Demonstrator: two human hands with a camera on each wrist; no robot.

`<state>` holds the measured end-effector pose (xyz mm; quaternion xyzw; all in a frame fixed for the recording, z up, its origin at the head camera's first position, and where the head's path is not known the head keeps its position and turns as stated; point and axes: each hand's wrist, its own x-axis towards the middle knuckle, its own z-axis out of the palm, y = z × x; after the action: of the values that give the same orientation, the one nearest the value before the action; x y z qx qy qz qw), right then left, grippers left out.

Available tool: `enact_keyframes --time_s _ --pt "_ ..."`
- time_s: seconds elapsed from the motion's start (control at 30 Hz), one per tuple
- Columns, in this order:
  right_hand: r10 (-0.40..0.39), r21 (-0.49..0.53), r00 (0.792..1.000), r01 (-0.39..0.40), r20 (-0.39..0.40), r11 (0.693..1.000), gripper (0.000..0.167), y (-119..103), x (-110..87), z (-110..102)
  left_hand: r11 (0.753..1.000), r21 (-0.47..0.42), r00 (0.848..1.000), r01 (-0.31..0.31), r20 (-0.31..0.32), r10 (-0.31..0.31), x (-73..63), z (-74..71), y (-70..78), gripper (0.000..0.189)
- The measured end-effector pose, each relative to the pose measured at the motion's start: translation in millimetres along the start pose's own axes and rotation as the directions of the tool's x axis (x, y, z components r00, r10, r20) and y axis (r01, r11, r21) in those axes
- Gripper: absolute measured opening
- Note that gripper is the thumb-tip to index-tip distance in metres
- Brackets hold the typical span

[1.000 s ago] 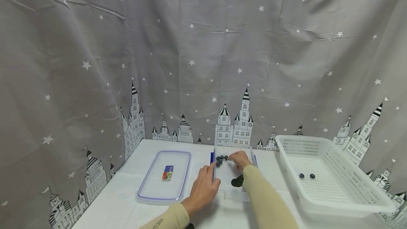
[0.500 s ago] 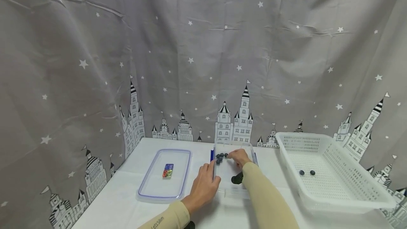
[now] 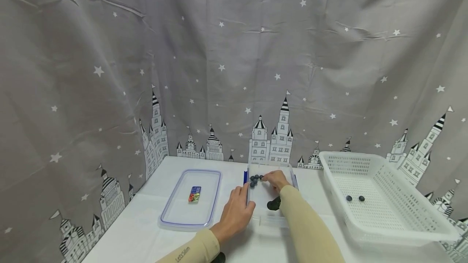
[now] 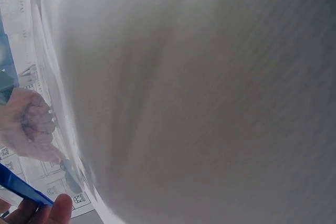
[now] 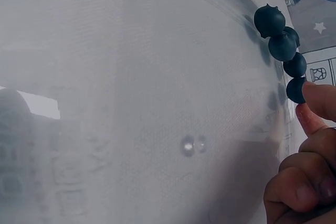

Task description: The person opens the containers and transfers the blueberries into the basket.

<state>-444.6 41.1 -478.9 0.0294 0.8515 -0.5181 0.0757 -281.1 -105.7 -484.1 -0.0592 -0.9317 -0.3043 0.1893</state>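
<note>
A clear plastic food container (image 3: 260, 200) with blue side clips stands mid-table. Several blueberries (image 3: 252, 183) cluster in its far left part. My right hand (image 3: 276, 179) reaches inside; in the right wrist view its thumb and index finger pinch the end blueberry (image 5: 296, 89) of a touching row, the other fingers curled. My left hand (image 3: 235, 210) holds the container's left side; the left wrist view shows its fingertips (image 4: 62, 206) at a blue clip (image 4: 21, 184). Through the clear wall there, the right hand (image 4: 31, 124) appears.
Left of the container lies a clear lid (image 3: 179, 210) with a blue seal and a colourful label (image 3: 195, 194). A white perforated basket (image 3: 365, 182) at the right holds two blueberries (image 3: 355, 198). A grey castle-print curtain (image 3: 219, 92) hangs behind the table.
The head view has shifted slightly. Both hands keep nearly the same place at the container, and the blueberry row looks nearly the same.
</note>
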Motion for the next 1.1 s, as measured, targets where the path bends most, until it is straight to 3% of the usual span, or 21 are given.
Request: enact_keyframes --time_s 0.43,0.67,0.83,1.1 --pt "0.032 -0.075 0.999 -0.034 -0.023 0.997 0.028 -0.9 5.9 3.3 1.000 -0.002 1.000 0.002 0.001 -0.002 -0.4 -0.2 1.5 0.062" --pt "0.033 -0.076 0.999 -0.035 -0.035 0.996 0.041 -1.5 4.2 5.6 1.000 0.008 1.000 0.004 0.003 -0.004 -1.6 0.5 1.5 0.063" --pt "0.023 -0.074 0.999 -0.026 -0.046 0.997 0.042 -4.0 -0.4 6.4 1.000 0.009 1.000 0.007 0.008 -0.007 -1.2 0.4 0.6 0.063" --pt "0.011 -0.168 0.997 -0.023 -0.072 0.986 0.046 -8.8 -1.9 5.9 1.000 0.014 1.000 -0.001 0.002 0.001 -0.4 -0.6 1.7 0.062"
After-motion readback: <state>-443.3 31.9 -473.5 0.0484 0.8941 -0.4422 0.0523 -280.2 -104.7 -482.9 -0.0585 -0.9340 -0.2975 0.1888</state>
